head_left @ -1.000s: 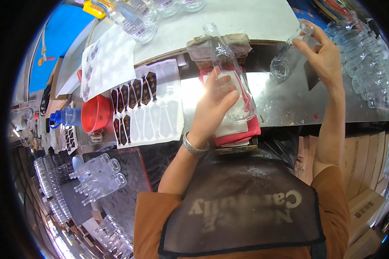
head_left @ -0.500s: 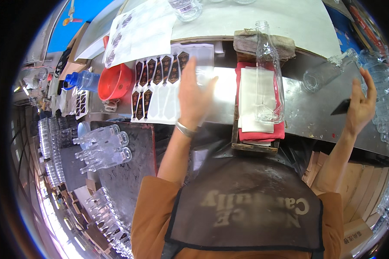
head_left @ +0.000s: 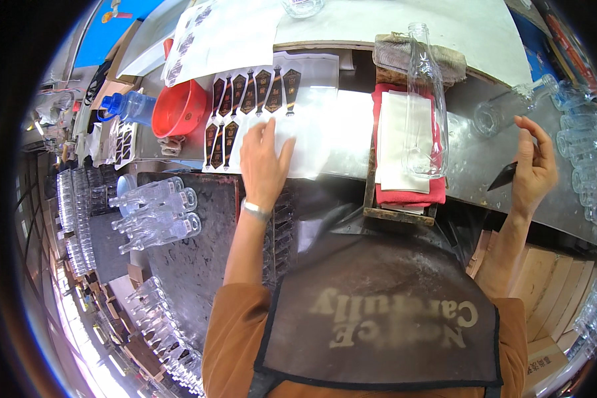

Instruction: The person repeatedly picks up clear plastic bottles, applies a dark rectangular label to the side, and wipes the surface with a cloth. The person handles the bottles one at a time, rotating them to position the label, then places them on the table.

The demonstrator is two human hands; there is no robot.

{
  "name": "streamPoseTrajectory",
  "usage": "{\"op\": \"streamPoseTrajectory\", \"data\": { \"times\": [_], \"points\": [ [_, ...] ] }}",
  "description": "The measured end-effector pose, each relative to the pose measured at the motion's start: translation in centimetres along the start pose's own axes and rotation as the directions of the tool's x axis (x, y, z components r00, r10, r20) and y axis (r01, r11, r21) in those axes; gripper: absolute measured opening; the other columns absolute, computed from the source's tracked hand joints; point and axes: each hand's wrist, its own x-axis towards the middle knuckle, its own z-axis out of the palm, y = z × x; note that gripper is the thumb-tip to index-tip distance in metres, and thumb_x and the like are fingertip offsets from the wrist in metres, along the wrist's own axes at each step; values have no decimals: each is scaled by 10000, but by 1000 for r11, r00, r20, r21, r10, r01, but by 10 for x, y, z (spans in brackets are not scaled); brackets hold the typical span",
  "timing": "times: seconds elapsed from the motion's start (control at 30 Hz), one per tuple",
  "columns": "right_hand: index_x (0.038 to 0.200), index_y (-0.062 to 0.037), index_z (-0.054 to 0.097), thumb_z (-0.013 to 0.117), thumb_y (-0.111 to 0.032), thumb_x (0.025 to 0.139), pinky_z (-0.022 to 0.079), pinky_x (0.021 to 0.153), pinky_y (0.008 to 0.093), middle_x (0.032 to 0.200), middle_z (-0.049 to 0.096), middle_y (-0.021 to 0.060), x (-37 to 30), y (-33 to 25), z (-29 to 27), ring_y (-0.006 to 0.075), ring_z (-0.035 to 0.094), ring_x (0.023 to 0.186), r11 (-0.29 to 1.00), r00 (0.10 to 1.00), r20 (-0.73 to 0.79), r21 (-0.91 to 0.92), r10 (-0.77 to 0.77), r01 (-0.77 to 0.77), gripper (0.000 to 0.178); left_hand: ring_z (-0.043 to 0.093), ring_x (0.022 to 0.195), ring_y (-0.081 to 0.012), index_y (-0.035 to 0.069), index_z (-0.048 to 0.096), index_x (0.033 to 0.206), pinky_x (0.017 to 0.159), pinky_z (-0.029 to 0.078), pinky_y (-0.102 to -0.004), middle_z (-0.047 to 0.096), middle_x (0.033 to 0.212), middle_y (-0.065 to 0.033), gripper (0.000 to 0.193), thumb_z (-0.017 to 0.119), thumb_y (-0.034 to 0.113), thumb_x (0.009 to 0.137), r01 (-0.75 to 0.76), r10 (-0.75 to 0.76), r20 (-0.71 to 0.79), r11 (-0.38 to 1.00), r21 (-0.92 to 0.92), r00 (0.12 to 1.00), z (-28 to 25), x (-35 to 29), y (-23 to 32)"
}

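My left hand (head_left: 264,159), fingers apart and holding nothing, is over the lower part of a white sheet (head_left: 305,142) of dark, tie-shaped labels (head_left: 262,93). Some label places on the sheet's lower right are bare. My right hand (head_left: 536,169) grips a small flat black scraper (head_left: 503,177); part of it is hidden by the fingers. Between my hands, a clear glass bottle (head_left: 423,113) lies with its neck on a rolled cloth (head_left: 388,56). Its body rests over a white paper pad (head_left: 393,142) and red cloth (head_left: 411,198) in a wooden tray (head_left: 398,216).
Another clear bottle (head_left: 494,118) lies near my right hand, beside several bottles (head_left: 580,142) at the right edge. A red bowl (head_left: 179,109) and blue-capped jug (head_left: 136,109) are at the left. Several bottles (head_left: 156,202) lie on a dark board (head_left: 209,232). Cardboard boxes (head_left: 544,278) stand lower right.
My left hand has drawn left and slightly nearer me across the label sheet. My right hand, with the scraper, has moved a little left. The whole view has shifted slightly.
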Motion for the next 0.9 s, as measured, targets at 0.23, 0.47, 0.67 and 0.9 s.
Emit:
{"op": "streamPoseTrajectory", "data": {
  "times": [0.23,0.47,0.67,0.9],
  "points": [
    [1137,-11,699,654,-76,973,369,593,153,972,729,10,-13,-7,3,-1,468,663,1000,994,111,-27,6,-3,182,556,1134,-318,3,600,1302,975,415,-442,609,1216,-155,505,684,308,909,-65,61,94,997,44,994,22,12,24],
    [1156,-8,691,645,-77,978,445,689,166,982,735,43,-19,12,-9,42,594,775,994,987,148,-95,63,-50,196,550,1225,-318,49,597,1308,1082,377,-478,555,1370,-167,438,669,229,915,-104,87,100,978,181,991,-14,-50,-35],
    [1151,-13,698,654,-55,965,398,600,168,962,730,24,-19,0,8,13,504,675,996,984,175,-84,-17,32,195,563,1120,-346,32,617,1251,976,420,-448,587,1256,-183,485,729,304,865,20,-15,65,996,-89,998,5,-11,-7],
    [1195,-11,671,699,-66,922,364,543,174,987,723,20,-34,-15,7,8,423,607,996,939,332,-65,85,-67,281,484,1299,-374,16,550,1357,1074,376,-478,500,1428,-177,674,824,217,775,-250,277,169,954,-164,946,-9,-56,27]
  ]
}}
